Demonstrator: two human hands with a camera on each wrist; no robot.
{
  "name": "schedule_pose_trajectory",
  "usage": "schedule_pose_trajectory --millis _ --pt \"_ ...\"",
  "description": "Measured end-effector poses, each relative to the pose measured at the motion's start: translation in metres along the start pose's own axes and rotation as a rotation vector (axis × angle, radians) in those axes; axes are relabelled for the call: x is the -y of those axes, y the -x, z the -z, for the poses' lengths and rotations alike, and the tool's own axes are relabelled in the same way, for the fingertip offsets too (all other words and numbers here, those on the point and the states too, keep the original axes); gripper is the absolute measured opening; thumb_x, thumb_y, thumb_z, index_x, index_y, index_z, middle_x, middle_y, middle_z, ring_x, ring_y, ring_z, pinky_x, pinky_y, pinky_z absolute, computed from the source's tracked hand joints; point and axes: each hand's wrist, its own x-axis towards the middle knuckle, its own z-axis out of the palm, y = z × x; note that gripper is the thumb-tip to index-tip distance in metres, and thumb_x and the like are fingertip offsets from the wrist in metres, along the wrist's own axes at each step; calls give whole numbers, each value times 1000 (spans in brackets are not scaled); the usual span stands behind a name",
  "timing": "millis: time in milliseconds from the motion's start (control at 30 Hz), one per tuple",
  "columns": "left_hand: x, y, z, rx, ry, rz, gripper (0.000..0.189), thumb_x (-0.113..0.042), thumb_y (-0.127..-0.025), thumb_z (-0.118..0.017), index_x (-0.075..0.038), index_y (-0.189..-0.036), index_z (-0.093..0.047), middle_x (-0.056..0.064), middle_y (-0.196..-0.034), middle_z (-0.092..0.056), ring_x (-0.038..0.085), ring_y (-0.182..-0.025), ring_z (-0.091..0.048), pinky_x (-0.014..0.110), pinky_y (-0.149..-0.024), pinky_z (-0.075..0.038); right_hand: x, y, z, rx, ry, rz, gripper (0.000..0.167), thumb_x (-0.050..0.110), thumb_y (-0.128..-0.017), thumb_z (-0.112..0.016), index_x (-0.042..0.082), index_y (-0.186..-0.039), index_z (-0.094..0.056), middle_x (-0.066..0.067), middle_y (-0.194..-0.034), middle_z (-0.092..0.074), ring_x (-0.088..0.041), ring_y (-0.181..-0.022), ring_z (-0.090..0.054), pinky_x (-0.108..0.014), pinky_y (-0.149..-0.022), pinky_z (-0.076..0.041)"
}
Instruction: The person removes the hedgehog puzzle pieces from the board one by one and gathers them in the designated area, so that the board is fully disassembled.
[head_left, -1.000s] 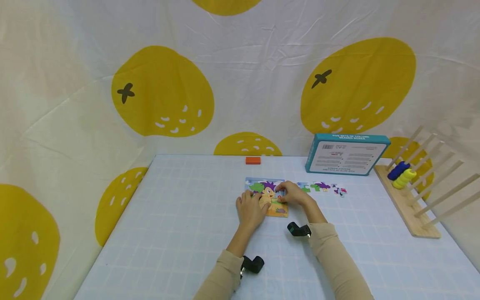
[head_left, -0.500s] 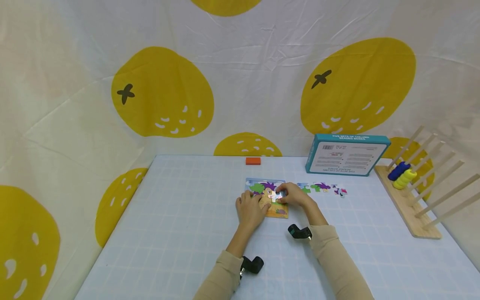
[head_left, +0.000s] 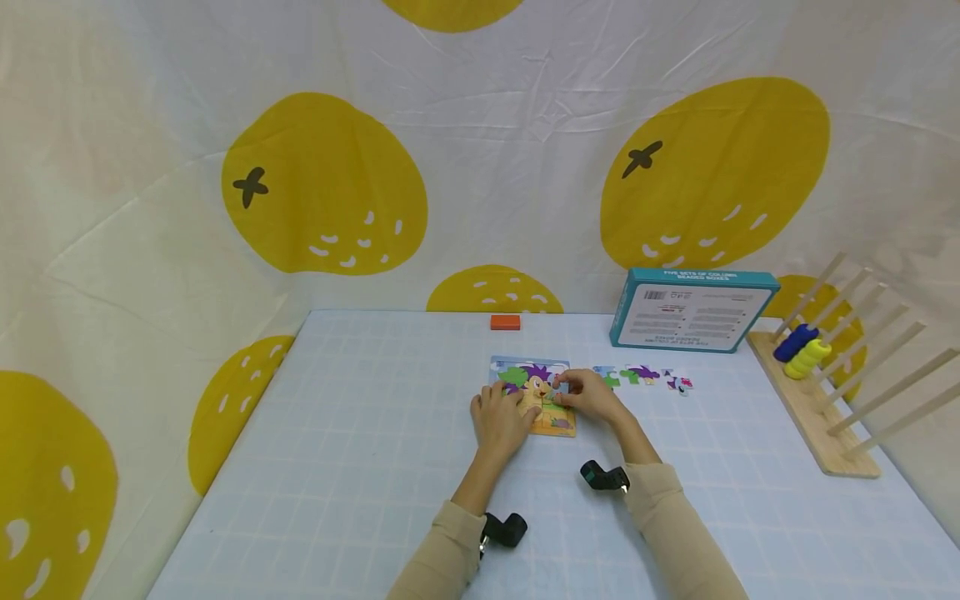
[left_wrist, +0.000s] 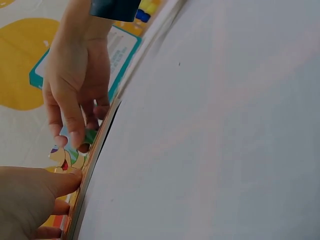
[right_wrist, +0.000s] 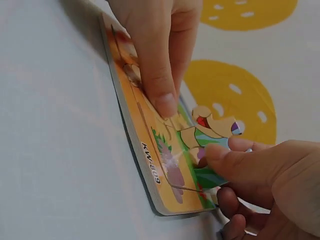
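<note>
A framed jigsaw puzzle (head_left: 558, 423) with a purple-haired cartoon animal lies flat on the table. My left hand (head_left: 501, 418) rests on its left part, thumb and fingertips pressing on the picture. Over the puzzle's right side, my right hand (head_left: 592, 396) pinches a puzzle piece (right_wrist: 215, 125) between thumb and fingers. That piece shows a red mouth, a purple-tipped nose and some green; it is tilted up above the board in the right wrist view. The board's orange border carries the print "KW-809". Fingers hide part of the picture in each view.
Several loose puzzle pieces (head_left: 641, 374) lie right of the board. Behind them leans a teal-edged box (head_left: 697, 312). A wooden peg rack (head_left: 817, 417) with blue and yellow beads stands far right. An orange block (head_left: 506, 322) sits at the table's back edge.
My right hand has turned slightly, its wrist shifting a little right and toward me. The bright glare on the pinched puzzle piece has gone. My left hand stays in place.
</note>
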Motion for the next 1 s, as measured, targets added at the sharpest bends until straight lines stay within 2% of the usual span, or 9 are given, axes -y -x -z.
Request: schedule_pose_trajectory --millis 133,267,467,600,733,833,1000 --pt "0 0 0 -3 0 -2 45 -54 -83 -63 -20 -112 -71 7 -121 -59 25 -105 -48 47 -95 -36 -2 2 -1 -6 -44 24 7 8 -86 -67 4 -91 -65 -7 -91 -64 -22 -84 -55 -39 -78 -49" --pt "0 0 0 -11 -1 0 45 -54 -82 -63 -20 -110 -71 7 -121 -58 25 -104 -48 47 -94 -36 -3 6 -2 -18 -73 42 5 8 -88 -64 3 -90 -62 -10 -98 -65 -24 -91 -59 -45 -85 -50" --pt "1 0 -1 -9 17 -2 45 -54 -82 -64 -19 -110 -72 7 -121 -58 25 -104 -49 46 -94 -37 -6 15 -2 -97 -130 15 18 12 -90 -63 1 -104 -62 -15 -100 -65 -22 -84 -60 -35 -76 -49" --pt "1 0 -2 -13 38 -15 45 -54 -82 -64 -20 -110 -72 7 -121 -59 24 -105 -49 43 -93 -38 -11 24 4 -169 -162 -46 32 16 -89 -65 0 -115 -56 -14 -85 -66 -15 -69 -54 -26 -61 -45" --pt "3 -1 -1 -7 47 -22 45 -54 -82 -64 -20 -111 -71 7 -121 -58 24 -105 -49 42 -93 -38 -23 36 20 -233 -182 -82 37 15 -88 -66 -3 -117 -50 -16 -76 -65 -12 -60 -50 -23 -53 -40" --pt "4 -1 0 11 49 -28 46 -54 -82 -64 -20 -112 -71 8 -122 -58 23 -106 -49 41 -94 -38 -37 51 35 -278 -159 -99 37 15 -88 -66 -4 -116 -50 -14 -79 -66 -10 -62 -52 -22 -54 -42" --pt "6 0 2 28 58 -39 46 -53 -83 -63 -19 -113 -70 8 -122 -57 23 -106 -49 42 -95 -38 -62 80 60 -375 -88 -132 38 16 -89 -65 -3 -120 -53 -9 -74 -57 -7 -61 -51 -22 -54 -44"
